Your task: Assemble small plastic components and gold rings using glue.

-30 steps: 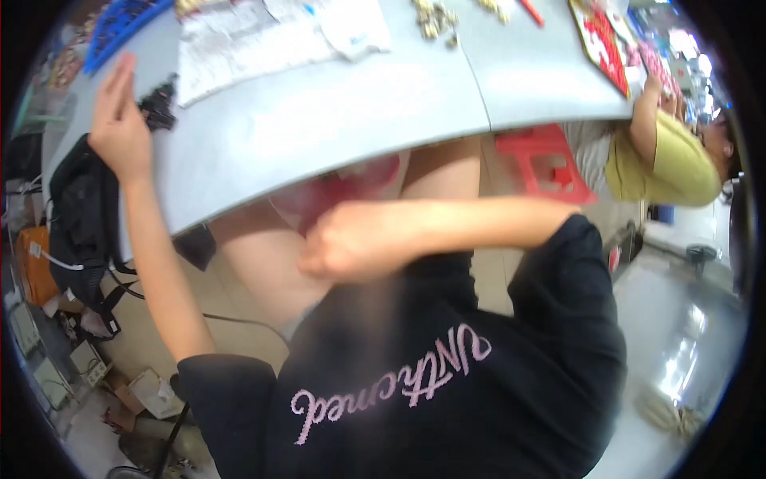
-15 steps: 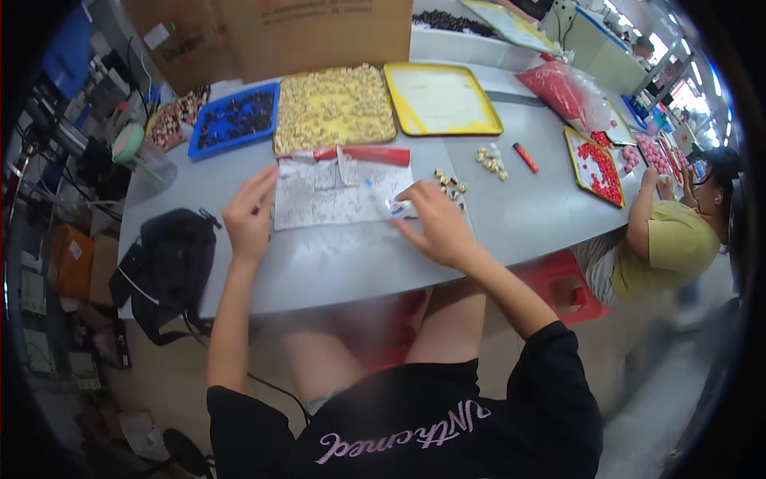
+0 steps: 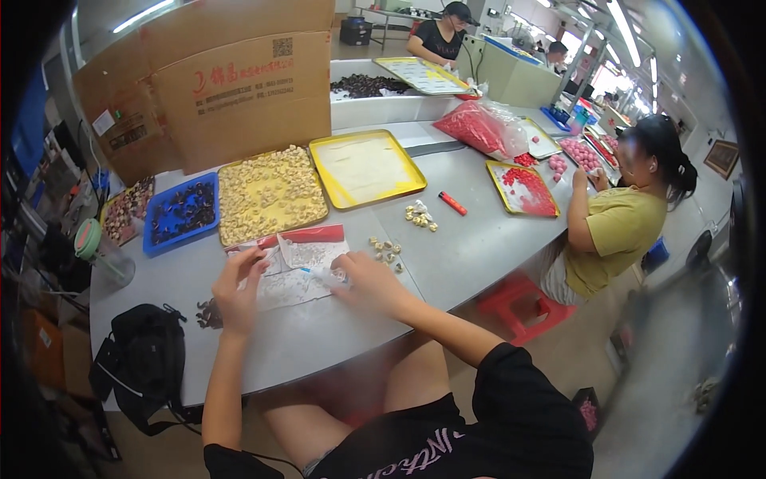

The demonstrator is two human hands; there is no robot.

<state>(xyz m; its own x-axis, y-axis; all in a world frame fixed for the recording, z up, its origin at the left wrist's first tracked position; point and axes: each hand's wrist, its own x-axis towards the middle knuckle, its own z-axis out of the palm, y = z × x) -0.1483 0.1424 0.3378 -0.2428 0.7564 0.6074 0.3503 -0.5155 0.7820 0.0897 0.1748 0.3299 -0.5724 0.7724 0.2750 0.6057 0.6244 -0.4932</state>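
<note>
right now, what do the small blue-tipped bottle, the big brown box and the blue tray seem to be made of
Small blue-tipped bottle in the right hand: probably plastic, pale and smooth-looking, though partly covered. Big brown box: most likely cardboard, matt, with creased, printed panels. Blue tray: probably moulded plastic, given its even colour and smooth raised rim.

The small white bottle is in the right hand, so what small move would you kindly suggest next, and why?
Perhaps ease the small white bottle slightly leftward: the right hand holds it, its blue tip pointing toward the left hand across a gap.
</note>
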